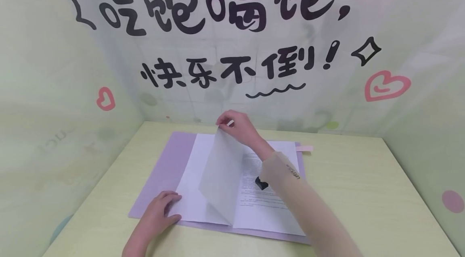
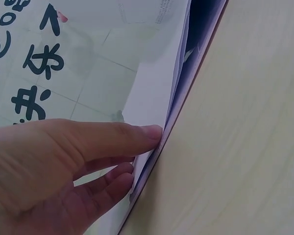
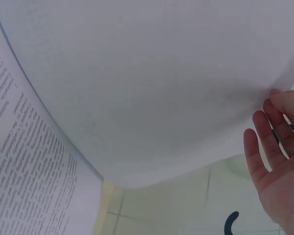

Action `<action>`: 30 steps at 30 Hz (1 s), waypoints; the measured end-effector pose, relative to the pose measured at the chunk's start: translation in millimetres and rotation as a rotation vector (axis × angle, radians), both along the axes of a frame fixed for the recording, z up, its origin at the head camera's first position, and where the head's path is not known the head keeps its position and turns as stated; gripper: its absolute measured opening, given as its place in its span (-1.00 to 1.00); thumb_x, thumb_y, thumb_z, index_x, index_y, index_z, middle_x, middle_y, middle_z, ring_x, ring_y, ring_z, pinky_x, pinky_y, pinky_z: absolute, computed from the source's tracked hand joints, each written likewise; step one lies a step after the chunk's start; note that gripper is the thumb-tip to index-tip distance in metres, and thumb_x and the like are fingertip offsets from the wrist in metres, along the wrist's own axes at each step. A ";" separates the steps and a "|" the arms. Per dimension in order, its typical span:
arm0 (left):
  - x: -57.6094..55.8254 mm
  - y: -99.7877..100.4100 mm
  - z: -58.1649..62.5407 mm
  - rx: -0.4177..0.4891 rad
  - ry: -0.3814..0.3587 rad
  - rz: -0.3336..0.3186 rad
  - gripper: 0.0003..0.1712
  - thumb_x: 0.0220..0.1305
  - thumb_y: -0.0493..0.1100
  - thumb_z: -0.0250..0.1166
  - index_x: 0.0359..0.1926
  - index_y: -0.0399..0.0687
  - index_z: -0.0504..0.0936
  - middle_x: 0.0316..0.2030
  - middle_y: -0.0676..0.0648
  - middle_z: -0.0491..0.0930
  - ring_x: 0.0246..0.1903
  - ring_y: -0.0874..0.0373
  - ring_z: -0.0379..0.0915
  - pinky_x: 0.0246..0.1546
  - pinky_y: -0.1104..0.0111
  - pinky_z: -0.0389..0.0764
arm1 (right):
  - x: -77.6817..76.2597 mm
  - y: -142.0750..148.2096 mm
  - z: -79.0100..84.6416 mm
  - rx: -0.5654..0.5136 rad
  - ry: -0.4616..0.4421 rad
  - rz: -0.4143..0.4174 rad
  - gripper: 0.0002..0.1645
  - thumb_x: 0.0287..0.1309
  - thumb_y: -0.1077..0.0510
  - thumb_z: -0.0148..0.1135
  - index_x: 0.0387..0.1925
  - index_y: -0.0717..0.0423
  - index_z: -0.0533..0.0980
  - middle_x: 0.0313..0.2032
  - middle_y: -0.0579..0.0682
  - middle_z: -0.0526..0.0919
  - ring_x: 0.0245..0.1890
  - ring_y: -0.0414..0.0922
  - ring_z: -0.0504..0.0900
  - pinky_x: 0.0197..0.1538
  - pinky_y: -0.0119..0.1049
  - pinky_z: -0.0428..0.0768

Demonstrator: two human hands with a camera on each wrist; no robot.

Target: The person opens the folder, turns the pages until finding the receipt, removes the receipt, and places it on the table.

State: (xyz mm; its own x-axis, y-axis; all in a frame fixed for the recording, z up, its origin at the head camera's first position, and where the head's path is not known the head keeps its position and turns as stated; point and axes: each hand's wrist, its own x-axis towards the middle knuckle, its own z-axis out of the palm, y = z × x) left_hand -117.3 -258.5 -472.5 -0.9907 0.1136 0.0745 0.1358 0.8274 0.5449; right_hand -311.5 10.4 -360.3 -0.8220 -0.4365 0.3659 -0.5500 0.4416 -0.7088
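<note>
A purple folder lies spread on the table with a stack of white printed pages in it. My right hand pinches the top edge of one page between thumb and fingertips. That page stands up from the middle, tilted to the left. In the right wrist view the thumb and index finger meet at the page's edge, the other fingers loosely bent. My left hand rests on the lower left corner of the left page. Its thumb lies along the paper's edge.
Printed text covers the right page, partly hidden by my right sleeve. A small black piece shows beside the cuff. One pink tab sticks out at the folder's right. Sheeting with writing stands behind the pale table.
</note>
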 end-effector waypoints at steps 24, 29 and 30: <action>1.6 -7.6 -7.3 -0.008 0.029 0.021 -0.37 -0.16 -0.20 0.58 0.02 -0.29 0.62 0.07 -0.15 0.59 0.00 -0.06 0.55 0.08 0.07 0.61 | -5.3 -74.3 -61.2 -0.101 -0.129 0.092 -0.84 0.24 0.29 0.21 -0.14 0.18 0.57 -0.10 0.08 0.63 -0.08 -0.11 0.61 -0.04 -0.52 0.58; -1.6 -4.8 -7.2 0.057 -0.003 0.031 -0.34 -0.14 -0.24 0.56 0.07 -0.32 0.60 0.06 -0.14 0.58 -0.22 0.23 0.49 -0.13 0.36 0.62 | -2.5 -82.4 -73.4 -0.019 -0.084 0.052 -0.89 0.27 0.24 0.22 -0.17 0.09 0.58 -0.15 0.00 0.62 -0.12 -0.19 0.60 -0.04 -0.54 0.56; -2.7 -4.0 -7.3 0.076 -0.006 0.032 -0.34 -0.14 -0.25 0.56 0.07 -0.32 0.60 0.06 -0.14 0.58 -0.28 0.29 0.43 -0.21 0.43 0.58 | -2.0 -83.1 -75.2 0.001 -0.077 0.044 -0.89 0.27 0.23 0.23 -0.17 0.08 0.58 -0.15 -0.02 0.62 -0.12 -0.20 0.60 -0.04 -0.54 0.56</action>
State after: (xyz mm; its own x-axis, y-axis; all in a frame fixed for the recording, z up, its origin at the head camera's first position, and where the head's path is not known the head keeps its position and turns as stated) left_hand -120.1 -262.5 -479.8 -0.9942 0.0764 0.0762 0.1071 0.7878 0.6066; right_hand -313.5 -72.7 -435.5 -0.8278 -0.4730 0.3017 -0.5127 0.4193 -0.7492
